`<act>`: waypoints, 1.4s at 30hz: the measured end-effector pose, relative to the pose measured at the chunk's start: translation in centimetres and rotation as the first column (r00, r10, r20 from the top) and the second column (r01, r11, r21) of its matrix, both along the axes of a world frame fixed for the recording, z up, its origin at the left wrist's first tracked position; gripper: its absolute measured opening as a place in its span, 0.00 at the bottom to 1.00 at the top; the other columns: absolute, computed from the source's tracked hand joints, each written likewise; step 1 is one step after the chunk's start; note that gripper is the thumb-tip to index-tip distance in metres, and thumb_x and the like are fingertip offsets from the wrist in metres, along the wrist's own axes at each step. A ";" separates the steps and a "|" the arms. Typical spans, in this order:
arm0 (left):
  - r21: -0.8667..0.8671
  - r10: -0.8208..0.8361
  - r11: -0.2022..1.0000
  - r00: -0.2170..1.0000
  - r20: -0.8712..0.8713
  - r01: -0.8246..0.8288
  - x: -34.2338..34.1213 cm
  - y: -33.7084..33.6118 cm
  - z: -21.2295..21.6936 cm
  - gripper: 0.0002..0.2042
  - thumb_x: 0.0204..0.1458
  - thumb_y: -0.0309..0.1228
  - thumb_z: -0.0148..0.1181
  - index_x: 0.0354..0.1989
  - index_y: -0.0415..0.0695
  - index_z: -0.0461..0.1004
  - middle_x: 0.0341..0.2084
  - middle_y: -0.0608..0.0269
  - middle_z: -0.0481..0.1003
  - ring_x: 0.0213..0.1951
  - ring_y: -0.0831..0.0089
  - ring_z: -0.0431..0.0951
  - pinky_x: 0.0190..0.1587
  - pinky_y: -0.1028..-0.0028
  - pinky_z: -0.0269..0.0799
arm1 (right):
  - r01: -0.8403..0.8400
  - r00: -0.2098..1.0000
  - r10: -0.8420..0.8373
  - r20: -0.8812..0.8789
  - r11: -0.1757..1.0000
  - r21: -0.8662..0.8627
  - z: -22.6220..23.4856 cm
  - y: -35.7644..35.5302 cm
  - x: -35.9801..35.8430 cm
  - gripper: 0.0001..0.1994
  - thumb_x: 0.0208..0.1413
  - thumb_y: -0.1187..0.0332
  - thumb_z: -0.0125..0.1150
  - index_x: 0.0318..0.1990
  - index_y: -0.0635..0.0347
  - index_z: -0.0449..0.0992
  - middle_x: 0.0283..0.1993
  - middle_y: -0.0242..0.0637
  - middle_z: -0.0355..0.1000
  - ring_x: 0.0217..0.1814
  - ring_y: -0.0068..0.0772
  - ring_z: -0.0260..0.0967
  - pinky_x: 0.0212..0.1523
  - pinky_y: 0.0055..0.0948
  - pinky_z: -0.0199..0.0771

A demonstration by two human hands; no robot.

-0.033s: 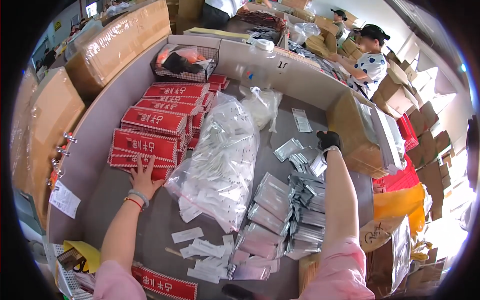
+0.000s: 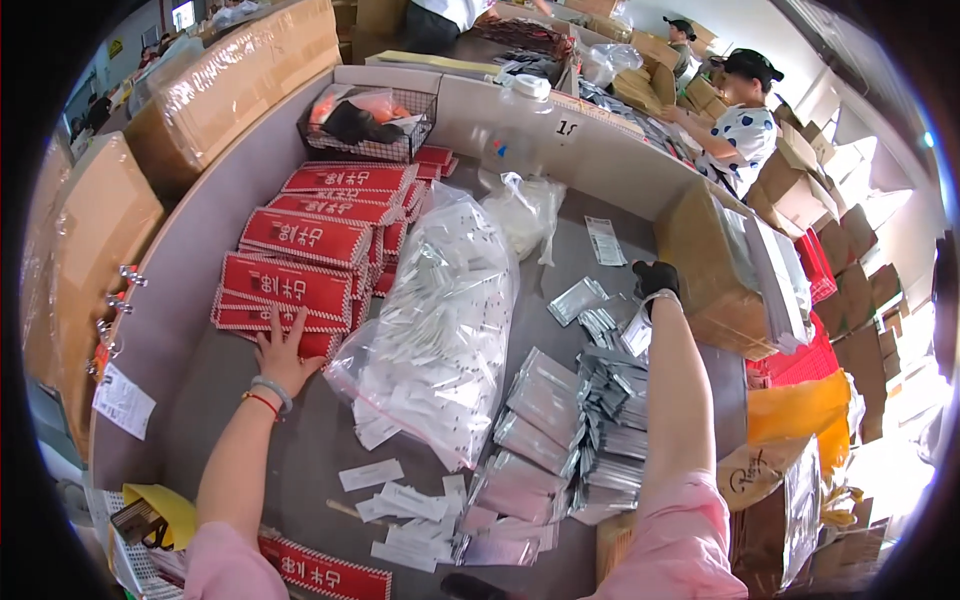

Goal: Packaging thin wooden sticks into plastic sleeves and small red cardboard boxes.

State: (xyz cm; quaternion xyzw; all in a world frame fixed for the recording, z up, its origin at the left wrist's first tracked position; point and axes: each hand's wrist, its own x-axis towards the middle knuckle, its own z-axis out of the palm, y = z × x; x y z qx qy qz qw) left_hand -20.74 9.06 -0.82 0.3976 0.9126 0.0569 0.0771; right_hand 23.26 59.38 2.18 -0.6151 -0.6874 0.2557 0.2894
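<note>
On the grey worktop point(image 2: 200, 400), the left hand point(image 2: 283, 352) lies flat, fingers spread, on the nearest red printed carton point(image 2: 285, 288) at the front of a stack of like cartons running back toward a wire basket point(image 2: 370, 125). Its grip is apart and closes on nothing. The right hand point(image 2: 655, 278), in a dark glove, reaches well forward to the scattered silver foil sachets point(image 2: 580, 298) beside a brown cardboard box point(image 2: 715, 265); whether its grip is closed cannot be told, as the fingers are too small and dark to read.

Between the arms sits a large clear bag of white packets point(image 2: 440, 325). Nearer the person, stacked foil pouches point(image 2: 545, 420) and loose white paper slips point(image 2: 400, 500) cover the surface.

Judgement: the step in hand appears to be steadying or selecting a carton while gathering sachets. The next move calls for a firm pinch on a single sachet without dragging its neighbours, and a closing hold on the carton's edge.

Another person point(image 2: 745, 125) works at the far bench.
</note>
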 end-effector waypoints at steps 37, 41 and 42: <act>0.129 0.022 0.991 0.997 0.068 -0.031 -2.4 5.3 1.1 0.40 0.51 0.42 0.65 0.72 0.61 0.50 0.73 0.53 0.41 0.69 0.34 0.47 0.67 0.40 0.43 | 0.026 0.999 -0.030 -0.020 0.979 -0.202 2.4 1.8 -3.7 0.15 0.47 0.66 0.68 0.42 0.63 0.80 0.35 0.39 0.79 0.29 0.29 0.74 0.32 0.31 0.73; 0.786 0.028 0.619 1.000 -0.010 -0.009 -2.1 1.4 0.5 0.26 0.54 0.33 0.62 0.61 0.40 0.67 0.62 0.48 0.65 0.66 0.54 0.61 0.67 0.65 0.55 | -0.532 0.812 0.521 -0.264 0.846 0.033 14.8 -11.3 -6.1 0.12 0.47 0.65 0.69 0.36 0.64 0.79 0.27 0.34 0.75 0.24 0.29 0.69 0.31 0.31 0.73; 0.827 -0.071 0.563 0.995 0.063 -0.012 1.8 1.5 5.0 0.24 0.52 0.33 0.64 0.58 0.39 0.69 0.59 0.50 0.67 0.63 0.55 0.64 0.65 0.62 0.59 | -0.709 0.704 0.710 0.007 0.702 0.072 17.8 -14.8 -6.1 0.13 0.44 0.65 0.70 0.34 0.65 0.78 0.25 0.36 0.74 0.25 0.29 0.70 0.31 0.30 0.72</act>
